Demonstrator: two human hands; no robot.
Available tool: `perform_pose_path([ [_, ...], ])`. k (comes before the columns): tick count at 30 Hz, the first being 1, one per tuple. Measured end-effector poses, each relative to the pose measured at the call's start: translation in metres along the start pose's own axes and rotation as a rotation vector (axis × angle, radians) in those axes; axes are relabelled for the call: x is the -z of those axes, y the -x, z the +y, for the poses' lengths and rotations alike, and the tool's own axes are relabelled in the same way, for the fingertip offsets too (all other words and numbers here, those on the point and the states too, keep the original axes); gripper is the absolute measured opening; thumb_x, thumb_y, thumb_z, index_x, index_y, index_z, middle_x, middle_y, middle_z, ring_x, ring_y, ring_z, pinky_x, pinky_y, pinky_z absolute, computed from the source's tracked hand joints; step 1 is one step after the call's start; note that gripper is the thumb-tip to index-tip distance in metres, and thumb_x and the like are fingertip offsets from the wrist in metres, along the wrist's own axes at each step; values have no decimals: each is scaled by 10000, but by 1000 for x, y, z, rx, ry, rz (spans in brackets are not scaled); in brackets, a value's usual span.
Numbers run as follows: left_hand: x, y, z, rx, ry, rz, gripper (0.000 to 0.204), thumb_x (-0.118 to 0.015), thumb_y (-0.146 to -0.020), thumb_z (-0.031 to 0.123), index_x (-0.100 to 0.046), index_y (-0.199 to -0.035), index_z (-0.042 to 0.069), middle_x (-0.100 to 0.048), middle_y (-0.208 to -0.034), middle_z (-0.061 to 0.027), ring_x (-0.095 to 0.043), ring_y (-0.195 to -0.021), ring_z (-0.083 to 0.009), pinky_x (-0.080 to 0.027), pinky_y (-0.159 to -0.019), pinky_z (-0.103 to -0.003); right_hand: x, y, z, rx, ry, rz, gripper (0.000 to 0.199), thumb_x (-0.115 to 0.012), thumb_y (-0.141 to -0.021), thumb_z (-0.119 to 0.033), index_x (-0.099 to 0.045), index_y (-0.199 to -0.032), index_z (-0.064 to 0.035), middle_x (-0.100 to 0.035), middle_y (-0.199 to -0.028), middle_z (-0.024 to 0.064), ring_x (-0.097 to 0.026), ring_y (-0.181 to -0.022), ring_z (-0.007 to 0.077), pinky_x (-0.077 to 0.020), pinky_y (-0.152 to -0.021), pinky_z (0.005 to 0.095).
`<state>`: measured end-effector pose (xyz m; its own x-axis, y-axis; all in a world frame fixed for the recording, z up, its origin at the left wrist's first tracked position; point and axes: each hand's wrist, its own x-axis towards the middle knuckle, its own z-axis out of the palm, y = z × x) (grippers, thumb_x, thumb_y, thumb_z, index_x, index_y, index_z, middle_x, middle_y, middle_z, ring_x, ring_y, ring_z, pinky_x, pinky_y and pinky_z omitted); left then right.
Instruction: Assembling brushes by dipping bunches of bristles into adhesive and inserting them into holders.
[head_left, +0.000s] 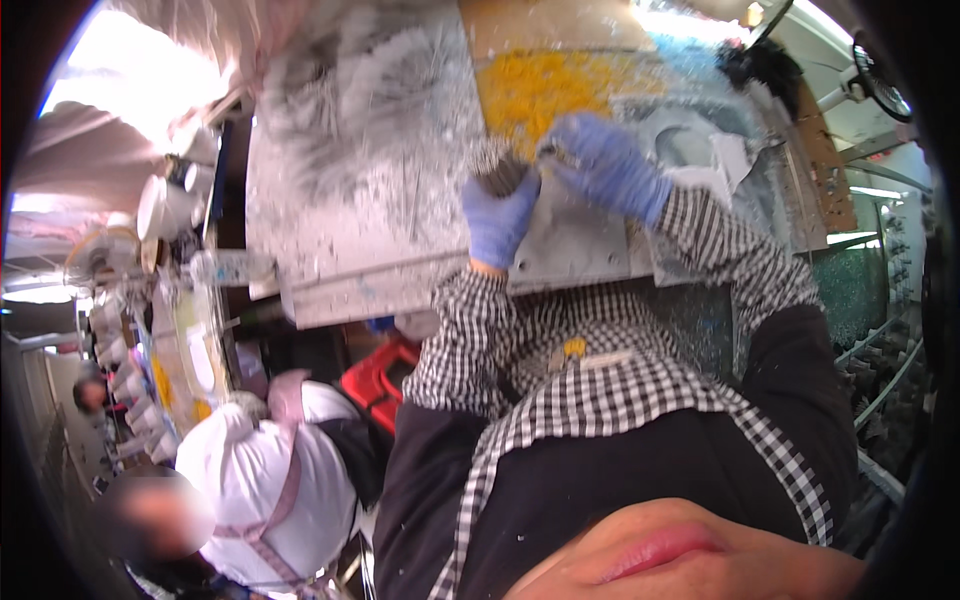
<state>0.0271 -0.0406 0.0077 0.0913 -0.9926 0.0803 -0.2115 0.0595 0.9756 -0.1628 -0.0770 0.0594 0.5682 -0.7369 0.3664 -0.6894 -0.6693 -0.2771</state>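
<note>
Head view: a left hand in a blue glove (pixel 497 222) grips a small grey tuft of bristly fibre (pixel 499 172) on a grey, dust-flecked worktable (pixel 340 240), while the blue-gloved right hand (pixel 603 165) pinches its edge; sorting appears under way, calling for careful fingertip separation.

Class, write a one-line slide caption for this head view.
Two blue-gloved hands, left and right, grip a small grey bristly clump over a dust-speckled grey worktable.
</note>
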Motion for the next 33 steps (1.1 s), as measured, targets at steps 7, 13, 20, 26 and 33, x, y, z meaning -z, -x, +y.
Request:
perform_pose_path([
  [7,-12,24,8,-123,77,14,84,-766,-857,69,-719,-893,10,-711,-744,-26,-634,-651,-80,-517,-607,-270,19,56,-10,-148,-1021,-134,190,-619,-994,-204,-671,-1080,-43,-657,-980,74,-641,-948,203,-504,-937,355],
  [13,-14,47,32,1,245,-234,235,-788,-887,167,-710,-1045,12,-734,-894,-40,-686,-788,-112,-561,-691,-279,49,73,-4,-361,-1245,-268,397,-592,-1039,-289,-616,-1409,-146,-738,-1156,110,-741,-925,126,-591,-674,217],
  [20,-23,43,13,-114,-14,-209,320,-839,-781,202,-732,-1032,36,-757,-916,-93,-724,-759,-189,-591,-689,-367,31,52,-44,19,-437,-36,937,-874,-758,-488,-463,-1525,-142,-612,-1396,150,-614,-1257,311,-492,-1111,465],
  [26,-33,67,54,-656,-924,-283,314,-839,-795,286,-697,-994,88,-728,-873,-82,-694,-819,-259,-548,-903,-400,-15,39,62,-605,-281,-267,852,-810,-808,-588,-537,-1449,-98,-680,-1266,151,-680,-1157,283,-552,-1038,417],
  [33,-31,52,4,-10,521,-565,614,-854,-809,165,-535,-1323,61,-636,-1250,-95,-645,-1134,-227,-550,-1003,-346,32,38,-5,160,-843,-63,462,-752,-902,-310,-658,-1297,-90,-703,-1137,99,-670,-1076,230,-563,-966,375],
])
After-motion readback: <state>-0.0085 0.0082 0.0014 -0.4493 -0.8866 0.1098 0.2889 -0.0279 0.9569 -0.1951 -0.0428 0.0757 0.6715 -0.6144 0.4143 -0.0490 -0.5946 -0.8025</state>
